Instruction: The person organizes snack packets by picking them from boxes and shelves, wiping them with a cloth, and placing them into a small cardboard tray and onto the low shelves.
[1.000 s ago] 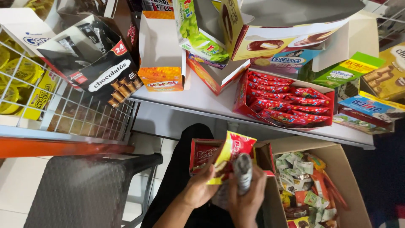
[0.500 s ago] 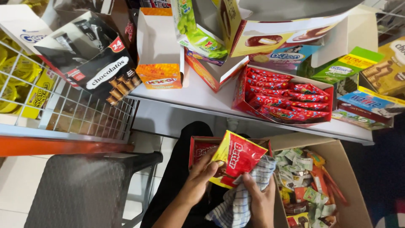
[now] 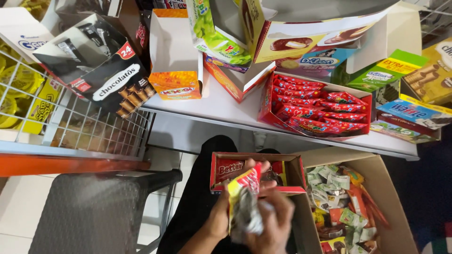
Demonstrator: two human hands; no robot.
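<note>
Both hands meet low in the view, over the person's lap: the left hand (image 3: 220, 217) grips a red-and-yellow snack packet (image 3: 242, 184) from its left side, and the right hand (image 3: 275, 221) presses a crumpled checked cloth (image 3: 246, 217) against the packet's lower part. The packet stands roughly upright, its glossy red face with a yellow edge turned sideways; motion blur hides finer detail.

Just behind the hands, a shallow red carton (image 3: 226, 170) rests on the lap and holds more red packets. To its right, an open brown cardboard box (image 3: 376, 188) on the floor is filled with loose small wrappers in green, orange, yellow and white.

Above, the white bench (image 3: 221, 109) carries a red display tray (image 3: 265, 101) packed with rows of red packets near its front edge, an open orange box (image 3: 175, 84) at its left corner, and coloured snack cartons crowding the back and right end. A black wafer-stick box (image 3: 115, 84) lies on a white wire basket (image 3: 75, 129) left of the bench.

A dark stool (image 3: 89, 211) stands at lower left, beside the person's leg. Open room is narrow: a strip of bare bench front between the orange box and the tray, and pale floor tiles between the stool and the bench.
</note>
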